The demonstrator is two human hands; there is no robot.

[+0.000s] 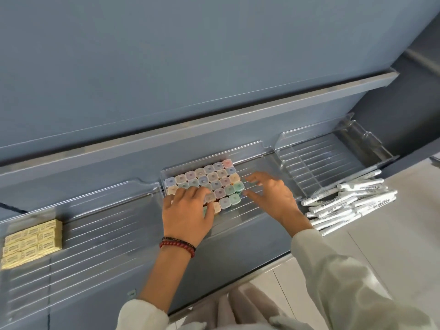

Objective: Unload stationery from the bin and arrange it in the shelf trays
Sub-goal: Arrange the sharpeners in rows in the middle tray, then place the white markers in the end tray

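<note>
Several small pastel-capped boxes (pixel 215 179) stand packed in rows at the back left of the clear middle shelf tray (pixel 250 217). My left hand (pixel 188 210) rests flat on the near rows of the boxes, fingers spread. Just right of the block, my right hand (pixel 269 194) hovers over the tray's bare ridged floor, fingers extended and relaxed, holding nothing. The bin is not in view.
A clear tray at the left (pixel 95 234) holds stacked yellow eraser packs (pixel 31 241). The clear tray at the right (pixel 333 158) has a divider. White marker pens (pixel 345 203) lie piled on the shelf edge by it. A grey shelf ledge (pixel 214 120) runs above.
</note>
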